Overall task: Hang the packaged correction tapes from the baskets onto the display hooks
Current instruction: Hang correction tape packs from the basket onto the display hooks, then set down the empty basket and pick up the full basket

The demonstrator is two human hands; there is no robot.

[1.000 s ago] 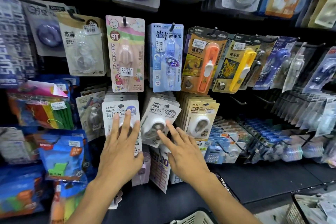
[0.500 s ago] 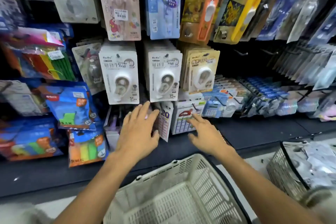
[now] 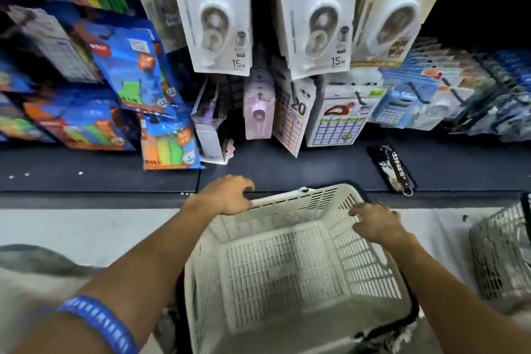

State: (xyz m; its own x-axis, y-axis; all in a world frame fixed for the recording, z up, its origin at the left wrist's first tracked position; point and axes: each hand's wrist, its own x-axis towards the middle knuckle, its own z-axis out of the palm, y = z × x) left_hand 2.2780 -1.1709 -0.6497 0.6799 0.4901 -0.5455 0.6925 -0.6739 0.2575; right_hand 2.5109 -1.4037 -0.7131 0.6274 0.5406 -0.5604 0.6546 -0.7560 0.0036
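A white plastic basket (image 3: 287,267) stands on the floor below me, tipped toward me, with nothing inside it. My left hand (image 3: 227,195) grips its far rim at the left corner. My right hand (image 3: 376,221) curls over the rim at the right corner. Above hang white packaged correction tapes (image 3: 214,17) and a second white stack (image 3: 316,17) marked 15 m. A beige stack (image 3: 396,8) hangs to their right. A second mesh basket (image 3: 500,253) sits at the right edge with blurred packets in it.
A dark shelf ledge (image 3: 287,164) runs across, with a black keychain tag (image 3: 392,171) lying on it. Blue packets of coloured notes (image 3: 169,146) lean at the left. Calendar cards and calculators (image 3: 342,118) hang low at centre and right. Pale floor (image 3: 86,227) lies to the left.
Both hands dropped from the hanging packs down to the white basket and now hold its rim. The view tilted downward, so the upper display rows left the frame.
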